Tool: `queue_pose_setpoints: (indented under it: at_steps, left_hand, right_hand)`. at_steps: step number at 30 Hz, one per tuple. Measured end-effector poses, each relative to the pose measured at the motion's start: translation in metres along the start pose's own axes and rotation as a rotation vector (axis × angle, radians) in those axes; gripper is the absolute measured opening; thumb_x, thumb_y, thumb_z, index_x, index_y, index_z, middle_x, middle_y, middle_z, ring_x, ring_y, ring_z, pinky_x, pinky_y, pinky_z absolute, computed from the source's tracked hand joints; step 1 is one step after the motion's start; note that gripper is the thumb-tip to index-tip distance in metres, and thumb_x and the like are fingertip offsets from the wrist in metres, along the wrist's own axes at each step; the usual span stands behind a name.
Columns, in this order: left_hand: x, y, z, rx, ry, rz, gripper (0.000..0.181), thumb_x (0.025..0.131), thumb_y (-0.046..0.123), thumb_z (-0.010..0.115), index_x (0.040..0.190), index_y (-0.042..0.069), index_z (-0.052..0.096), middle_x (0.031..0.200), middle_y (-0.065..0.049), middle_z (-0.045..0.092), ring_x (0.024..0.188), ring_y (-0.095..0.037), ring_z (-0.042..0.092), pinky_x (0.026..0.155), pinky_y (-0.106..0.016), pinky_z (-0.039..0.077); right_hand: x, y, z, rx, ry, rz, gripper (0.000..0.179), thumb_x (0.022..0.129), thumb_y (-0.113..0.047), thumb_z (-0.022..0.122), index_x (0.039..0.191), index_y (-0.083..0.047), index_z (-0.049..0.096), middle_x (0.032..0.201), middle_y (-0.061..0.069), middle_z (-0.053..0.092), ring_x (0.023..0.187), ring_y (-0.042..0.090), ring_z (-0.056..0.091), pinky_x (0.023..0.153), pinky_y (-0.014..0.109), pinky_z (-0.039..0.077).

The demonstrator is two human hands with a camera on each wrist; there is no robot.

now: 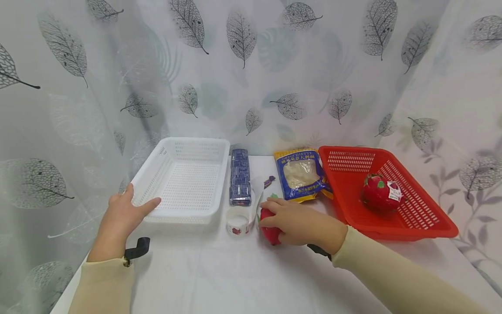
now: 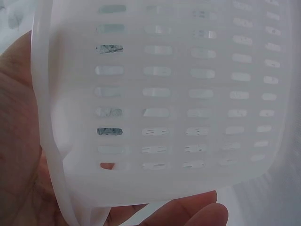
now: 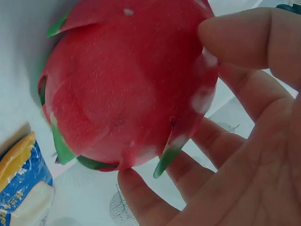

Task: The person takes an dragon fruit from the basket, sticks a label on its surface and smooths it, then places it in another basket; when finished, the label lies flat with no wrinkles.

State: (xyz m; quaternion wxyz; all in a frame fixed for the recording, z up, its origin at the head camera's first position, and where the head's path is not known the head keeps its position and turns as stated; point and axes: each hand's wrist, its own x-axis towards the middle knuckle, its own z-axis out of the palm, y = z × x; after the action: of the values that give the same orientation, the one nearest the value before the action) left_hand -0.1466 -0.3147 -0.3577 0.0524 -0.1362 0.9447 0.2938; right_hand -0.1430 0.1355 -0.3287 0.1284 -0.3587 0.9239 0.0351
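Backdrop: a pale leaf-print curtain [image 1: 219, 78] hangs behind the white table [image 1: 188, 270].
Fruit: the red dragon fruit [image 1: 269, 237] is near the table's middle, just beside the roll [image 1: 238, 222]; we cannot tell whether it touches the cloth.
Right hand [image 1: 294, 221]: we see it grasping the fruit, thumb on one side, fingers spread round the other.
Left hand [image 1: 121, 216]: it grips the white basket [image 1: 222, 174] at the near-left part of the rim, thumb inward.
Red basket [image 1: 333, 189]: it holds a second fruit [image 1: 376, 194], with the pasta [image 1: 300, 174] just beside.
Weight: we judge the fruit moderate for its bulk, if real.
Skin: it looks smooth and a little glossy, so we expect some slip under light pressure.
Firmness: probably firm, yet liable to bruise if squeezed.
Scales [image 3: 168, 157]: the green-tipped flaps look thin and could bend or tear.
Hold: we favour the broad middle, fingers opposing the thumb, clear of the tips.
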Motion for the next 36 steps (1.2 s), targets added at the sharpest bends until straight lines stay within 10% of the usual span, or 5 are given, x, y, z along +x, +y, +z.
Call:
queue_pose_setpoints:
  at_steps: [36]
  left_hand:
    - [-0.0031, 0.0044, -0.0010, -0.006, -0.003, -0.021, 0.122, 0.094, 0.082, 0.052, 0.167, 0.009, -0.013, 0.165, -0.047, 0.000, 0.141, -0.069, 0.030, 0.111, -0.079, 0.035]
  right_hand:
    - [0.0064, -0.0035, 0.0009, -0.020, 0.095, -0.089, 0.028, 0.097, -0.027, 0.079, 0.125, -0.030, 0.078, 0.133, -0.001, 0.067, 0.129, 0.020, 0.059, 0.111, 0.041, 0.054]
